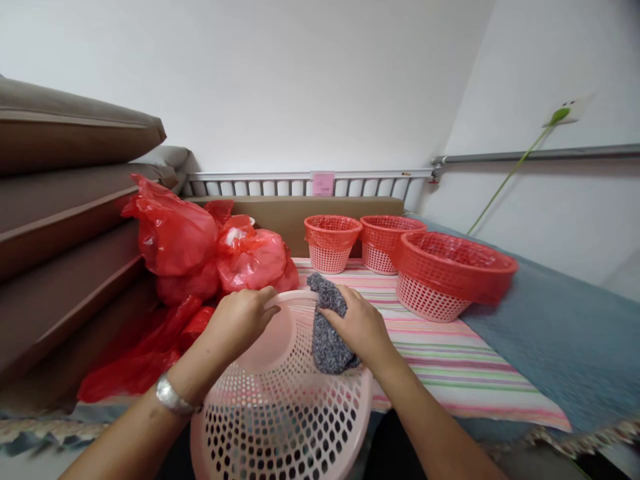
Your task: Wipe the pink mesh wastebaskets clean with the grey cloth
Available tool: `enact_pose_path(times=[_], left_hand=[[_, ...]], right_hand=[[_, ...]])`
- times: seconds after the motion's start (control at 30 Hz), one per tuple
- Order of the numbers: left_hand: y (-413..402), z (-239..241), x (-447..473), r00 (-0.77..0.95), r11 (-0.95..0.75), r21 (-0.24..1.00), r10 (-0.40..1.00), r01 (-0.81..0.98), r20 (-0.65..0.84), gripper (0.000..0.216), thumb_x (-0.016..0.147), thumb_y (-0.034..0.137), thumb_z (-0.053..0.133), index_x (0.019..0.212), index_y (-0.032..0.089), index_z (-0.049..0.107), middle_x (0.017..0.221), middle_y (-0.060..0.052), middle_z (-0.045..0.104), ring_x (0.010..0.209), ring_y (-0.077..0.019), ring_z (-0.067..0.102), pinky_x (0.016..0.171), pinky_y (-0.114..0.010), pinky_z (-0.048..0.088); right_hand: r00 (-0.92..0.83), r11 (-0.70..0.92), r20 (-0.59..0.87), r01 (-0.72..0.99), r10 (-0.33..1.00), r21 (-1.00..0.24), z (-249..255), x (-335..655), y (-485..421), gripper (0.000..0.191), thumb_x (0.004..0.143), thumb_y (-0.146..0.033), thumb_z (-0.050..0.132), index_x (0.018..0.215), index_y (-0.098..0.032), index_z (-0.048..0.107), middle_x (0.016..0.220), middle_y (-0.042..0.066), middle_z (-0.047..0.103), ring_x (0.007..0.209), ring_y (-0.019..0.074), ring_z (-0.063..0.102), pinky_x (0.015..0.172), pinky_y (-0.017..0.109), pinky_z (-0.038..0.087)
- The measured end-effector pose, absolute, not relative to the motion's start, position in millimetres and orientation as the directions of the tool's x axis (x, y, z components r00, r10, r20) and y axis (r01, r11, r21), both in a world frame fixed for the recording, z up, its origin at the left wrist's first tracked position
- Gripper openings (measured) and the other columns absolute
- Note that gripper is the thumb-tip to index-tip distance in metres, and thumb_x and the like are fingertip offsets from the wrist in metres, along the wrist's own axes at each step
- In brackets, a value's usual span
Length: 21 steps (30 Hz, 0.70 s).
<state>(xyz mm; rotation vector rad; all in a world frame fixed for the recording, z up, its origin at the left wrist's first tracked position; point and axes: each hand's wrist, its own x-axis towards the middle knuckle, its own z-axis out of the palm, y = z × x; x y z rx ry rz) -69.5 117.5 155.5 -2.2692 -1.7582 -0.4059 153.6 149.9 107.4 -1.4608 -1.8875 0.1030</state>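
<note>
A pale pink plastic basket (280, 413) with a perforated wall is tilted toward me, its open mouth facing me. My left hand (247, 317) grips its far rim, thumb inside and fingers over the edge. My right hand (357, 327) is closed on a dark grey speckled cloth (330, 333), which hangs over the rim and against the inside wall on the right. Part of the cloth is hidden under my right fingers.
Three pink baskets lined with red bags stand behind: a left one (333, 257), a middle one (380, 257) and a larger right one (433, 293). Red plastic bags (175, 233) are piled at left beside stacked cushions (65, 213). A striped cloth (450, 353) covers the surface.
</note>
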Motion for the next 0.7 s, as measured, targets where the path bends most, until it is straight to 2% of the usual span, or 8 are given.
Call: enact_pose_path(times=[0.23,0.37,0.5,0.6,0.7], left_hand=[[109.9,153.7,-85.1,0.073,-0.108,0.083,0.936,0.991,0.345,0.022,0.089,0.041,0.047,0.083,0.023,0.057,0.078,-0.007,0.073,0.075,-0.0284,0.07,0.056,-0.028,0.037],[94.4,148.3,-85.3,0.056,-0.102,0.137,0.949,0.985,0.31,0.026,0.091,0.041,0.042,0.079,0.022,0.054,0.074,-0.006,0.071,0.071,-0.0255,0.069,0.058,-0.028,0.037],[82.2,154.9,-82.8,0.039,-0.065,0.074,0.949,0.995,0.314,0.028,0.093,0.039,0.038,0.076,0.021,0.051,0.073,-0.005,0.07,0.069,-0.0241,0.068,0.055,-0.027,0.033],[89.0,163.6,-76.6,0.092,-0.091,-0.02,0.93,0.996,0.355,0.027,0.093,0.04,0.037,0.078,0.022,0.052,0.075,-0.004,0.071,0.07,-0.0241,0.069,0.053,-0.027,0.031],[108.1,166.5,-67.0,0.17,-0.143,-0.098,0.911,0.985,0.375,0.025,0.091,0.04,0.041,0.082,0.022,0.055,0.078,-0.005,0.072,0.071,-0.0249,0.069,0.053,-0.027,0.033]], right_hand=[[0.115,0.105,0.266,0.72,0.957,-0.686,51.6,177.3,151.8,0.036,0.08,-0.046,0.056,0.107,-0.023,0.055,0.097,0.007,0.069,0.091,0.0257,0.065,0.073,0.031,0.045],[0.141,0.079,0.251,0.709,0.958,-0.701,34.9,186.7,140.7,0.038,0.079,-0.045,0.056,0.109,-0.021,0.056,0.095,0.008,0.071,0.088,0.0257,0.066,0.071,0.031,0.046],[0.052,0.172,0.344,0.789,0.938,-0.589,76.5,193.8,137.8,0.032,0.079,-0.041,0.056,0.105,-0.023,0.058,0.092,0.005,0.071,0.083,0.0241,0.066,0.066,0.028,0.043],[-0.063,0.273,0.443,0.862,0.894,-0.427,123.2,189.0,142.0,0.034,0.076,-0.043,0.061,0.106,-0.026,0.059,0.094,0.003,0.07,0.084,0.024,0.065,0.065,0.028,0.04],[-0.203,0.384,0.495,0.875,0.845,-0.296,147.0,172.6,148.2,0.034,0.075,-0.036,0.062,0.107,-0.028,0.058,0.098,0.001,0.069,0.087,0.0229,0.064,0.067,0.027,0.038]])
